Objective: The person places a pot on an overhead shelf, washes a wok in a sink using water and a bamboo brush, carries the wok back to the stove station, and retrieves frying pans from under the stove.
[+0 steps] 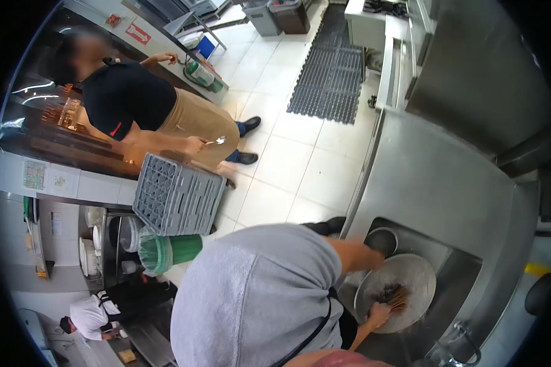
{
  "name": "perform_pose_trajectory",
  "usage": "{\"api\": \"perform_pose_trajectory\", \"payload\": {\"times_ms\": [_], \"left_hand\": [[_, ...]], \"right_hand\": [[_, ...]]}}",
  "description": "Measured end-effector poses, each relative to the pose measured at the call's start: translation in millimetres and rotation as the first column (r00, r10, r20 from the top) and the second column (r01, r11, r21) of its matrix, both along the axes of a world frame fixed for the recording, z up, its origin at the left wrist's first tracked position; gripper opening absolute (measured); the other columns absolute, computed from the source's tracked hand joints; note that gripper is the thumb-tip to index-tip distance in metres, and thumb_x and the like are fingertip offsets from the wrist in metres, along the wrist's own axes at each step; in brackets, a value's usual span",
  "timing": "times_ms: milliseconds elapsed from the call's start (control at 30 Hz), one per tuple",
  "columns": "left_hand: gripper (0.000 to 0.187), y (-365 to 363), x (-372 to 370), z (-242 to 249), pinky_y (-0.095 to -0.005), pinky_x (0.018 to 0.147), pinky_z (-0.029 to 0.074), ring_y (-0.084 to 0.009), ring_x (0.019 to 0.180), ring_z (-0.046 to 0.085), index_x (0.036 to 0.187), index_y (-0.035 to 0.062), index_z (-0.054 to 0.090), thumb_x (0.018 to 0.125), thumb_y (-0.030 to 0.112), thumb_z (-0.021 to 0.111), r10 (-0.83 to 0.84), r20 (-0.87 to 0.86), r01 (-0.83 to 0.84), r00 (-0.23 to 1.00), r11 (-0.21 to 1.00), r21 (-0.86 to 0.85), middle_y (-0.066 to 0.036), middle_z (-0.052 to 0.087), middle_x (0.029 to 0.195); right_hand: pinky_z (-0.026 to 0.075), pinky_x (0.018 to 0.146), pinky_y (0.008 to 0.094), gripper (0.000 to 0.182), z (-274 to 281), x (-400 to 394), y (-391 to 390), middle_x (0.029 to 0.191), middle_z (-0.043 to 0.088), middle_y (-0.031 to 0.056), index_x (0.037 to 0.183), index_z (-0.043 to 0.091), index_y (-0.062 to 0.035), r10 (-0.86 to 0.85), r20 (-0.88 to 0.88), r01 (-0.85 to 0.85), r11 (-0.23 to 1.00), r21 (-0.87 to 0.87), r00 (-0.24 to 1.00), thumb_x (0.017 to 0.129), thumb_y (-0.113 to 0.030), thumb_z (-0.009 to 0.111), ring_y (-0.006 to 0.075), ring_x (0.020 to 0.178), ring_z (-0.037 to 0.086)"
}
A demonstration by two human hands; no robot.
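I lean over a steel sink (456, 278) with a large round metal pan (419, 275) lying in it. My left hand (375, 260) grips the pan's upper rim. My right hand (379, 315) is closed on a brush with brown bristles (398, 298), which presses on the pan's dark, dirty inside. Next to my left hand a small round pot (382, 240) sits in the sink. My grey shirt (257, 293) fills the lower middle of the view.
A steel counter (434, 177) runs along the right, with a faucet (462, 342) at the sink's lower edge. A person in a dark top holding a spoon (219, 140) stands by a grey dish rack (177, 196). Green stacked bins (168, 251), a black floor mat (330, 73), and a crouching person (92, 315) are nearby.
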State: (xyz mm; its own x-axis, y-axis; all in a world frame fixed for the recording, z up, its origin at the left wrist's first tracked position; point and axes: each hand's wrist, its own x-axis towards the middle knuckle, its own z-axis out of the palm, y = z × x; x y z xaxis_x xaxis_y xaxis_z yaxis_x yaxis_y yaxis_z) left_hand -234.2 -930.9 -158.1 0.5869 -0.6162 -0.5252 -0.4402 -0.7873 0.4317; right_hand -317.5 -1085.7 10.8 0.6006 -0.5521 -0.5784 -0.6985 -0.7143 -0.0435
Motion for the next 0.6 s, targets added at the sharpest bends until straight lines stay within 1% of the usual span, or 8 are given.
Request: {"api": "perform_pose_trajectory", "payload": {"times_ms": [67,200,267,333,367,433,533,600], "left_hand": [[0.018,-3.4,0.0,0.6,-0.0454,0.066,0.053,-0.0324,0.080,0.065,0.088,0.0057,0.072,0.079,0.018,0.063,-0.029,-0.003,0.029,1.000,1.000,0.010,-0.014,0.068,0.090],[0.018,-3.3,-3.9,-8.5,-0.0451,0.067,0.053,-0.0326,0.081,0.065,0.088,0.0059,0.072,0.078,0.018,0.064,-0.071,0.004,0.071,0.997,0.997,0.020,-0.014,0.068,0.090],[0.018,-1.8,-3.5,-15.1,-0.0449,0.067,0.053,-0.0327,0.081,0.065,0.088,0.0060,0.072,0.078,0.018,0.064,-0.097,0.014,0.097,0.995,0.995,0.020,-0.014,0.069,0.090],[0.018,-8.8,-0.9,-34.1,-0.0448,0.067,0.053,-0.0328,0.081,0.065,0.088,0.0062,0.072,0.077,0.017,0.065,-0.110,0.047,0.108,0.993,0.994,0.029,-0.014,0.069,0.090],[0.018,-8.4,9.7,-68.5,-0.0447,0.067,0.053,-0.0328,0.081,0.065,0.089,0.0062,0.072,0.077,0.017,0.065,-0.095,0.103,0.091,0.990,0.995,0.039,-0.014,0.069,0.090],[0.017,-17.5,5.6,-97.2,-0.0446,0.066,0.053,-0.0321,0.081,0.065,0.088,0.0058,0.072,0.077,0.016,0.066,-0.112,0.165,0.108,0.980,0.994,0.033,-0.014,0.069,0.089],[0.016,-10.4,-11.2,-46.5,-0.0447,0.065,0.054,-0.0311,0.082,0.066,0.087,0.0053,0.072,0.076,0.015,0.066,-0.182,0.042,0.180,0.982,0.983,0.034,-0.015,0.069,0.090],[0.015,1.2,-24.6,5.1,-0.0447,0.065,0.054,-0.0308,0.083,0.066,0.087,0.0052,0.072,0.075,0.014,0.067,-0.145,-0.030,0.146,0.989,0.989,0.021,-0.015,0.069,0.091]], "right_hand": [[0.051,0.071,0.0506,0.055,-45.4,-26.2,-18.6,0.095,0.063,0.0296,0.122,0.050,0.0022,0.519,0.069,-0.521,0.853,0.011,0.852,0.069,-0.012,0.056,0.0437,0.081,0.064],[0.053,0.070,0.0474,0.051,-47.8,-25.0,-14.2,0.095,0.064,0.0287,0.117,0.052,0.0037,0.524,0.219,-0.548,0.834,0.064,0.823,0.069,-0.013,0.056,0.0420,0.082,0.065],[0.051,0.078,0.0463,0.049,16.1,23.6,-0.9,0.099,0.064,0.0296,0.115,0.055,0.0035,-0.180,-0.122,0.198,0.967,0.158,0.976,0.069,-0.014,0.055,0.0403,0.090,0.065],[0.052,0.075,0.0462,0.047,-7.4,8.5,-20.0,0.094,0.065,0.0290,0.112,0.056,0.0062,-0.195,-0.118,0.207,0.973,0.103,0.974,0.070,-0.014,0.053,0.0408,0.084,0.066],[0.052,0.062,0.0440,0.047,-54.0,-13.5,-31.7,0.090,0.065,0.0268,0.111,0.056,0.0071,0.183,-0.138,-0.172,0.981,0.088,0.973,0.070,-0.015,0.053,0.0391,0.072,0.065],[0.052,0.049,0.0418,0.046,-83.4,-27.8,-39.1,0.085,0.066,0.0246,0.111,0.056,0.0081,0.527,-0.169,-0.526,0.849,0.053,0.833,0.071,-0.015,0.053,0.0374,0.059,0.064],[0.053,0.052,0.0417,0.041,-62.4,-27.5,-22.4,0.087,0.066,0.0236,0.102,0.060,0.0089,0.347,-0.101,-0.340,0.937,0.079,0.932,0.072,-0.018,0.055,0.0370,0.061,0.065],[0.053,0.074,0.0460,0.041,5.9,3.8,-1.0,0.094,0.066,0.0267,0.094,0.064,0.0085,-0.178,-0.134,0.194,0.974,0.115,0.975,0.068,-0.023,0.059,0.0394,0.081,0.066]]}}
